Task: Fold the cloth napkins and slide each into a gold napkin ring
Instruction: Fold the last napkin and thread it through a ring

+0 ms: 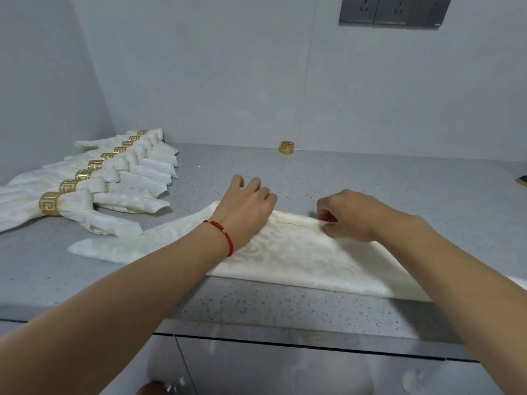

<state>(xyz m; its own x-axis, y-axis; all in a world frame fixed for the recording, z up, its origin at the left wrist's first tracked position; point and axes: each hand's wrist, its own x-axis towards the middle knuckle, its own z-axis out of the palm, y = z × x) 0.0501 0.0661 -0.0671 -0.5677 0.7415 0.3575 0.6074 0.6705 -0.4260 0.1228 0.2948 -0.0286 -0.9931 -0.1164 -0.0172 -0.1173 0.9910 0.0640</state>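
Here, napkin (299,258) lying lengthwise left-right, left hand (245,209) flat on it, right hand (345,216) fingers pinching far fold.

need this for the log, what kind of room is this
Probably a kitchen or a catering prep area: a speckled grey countertop over glossy cabinet doors, plain wall panels with a bank of power sockets, and a row of ringed napkins.
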